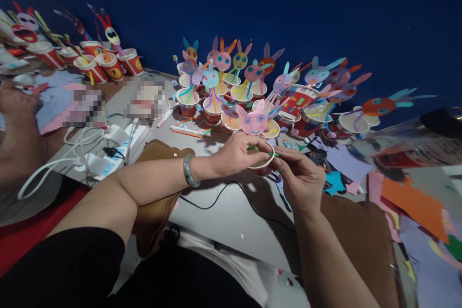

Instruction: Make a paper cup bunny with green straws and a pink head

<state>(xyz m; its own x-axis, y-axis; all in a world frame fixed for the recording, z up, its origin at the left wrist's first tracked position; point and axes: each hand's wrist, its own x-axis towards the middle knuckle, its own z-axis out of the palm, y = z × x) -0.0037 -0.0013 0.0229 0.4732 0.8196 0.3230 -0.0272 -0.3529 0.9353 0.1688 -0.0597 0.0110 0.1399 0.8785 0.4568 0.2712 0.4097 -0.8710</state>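
Through the head camera I observed the person's left hand closed on a paper cup, thumb and fingers gripping its rim from the left. The cup was held above the table, in front of the standing cups, its outer wall red. The right hand was at the cup's right side, fingers extended toward the rim, thumb by the wall. A green strip lay across the rim between the hands; I could not tell whether the right hand was closed on it. A pink rabbit face showed just behind the cup; I could not establish which cup bore it.

Beyond the hands I recorded a cluster of paper cups, many with coloured rabbit-eared faces. A second group stood farther left against the blue wall. Under the left forearm I noted a brown pad; left of it lay a white power strip. To the right I noted an orange sheet and a clear bottle, blurred. Another person's arm was visible at the far left.
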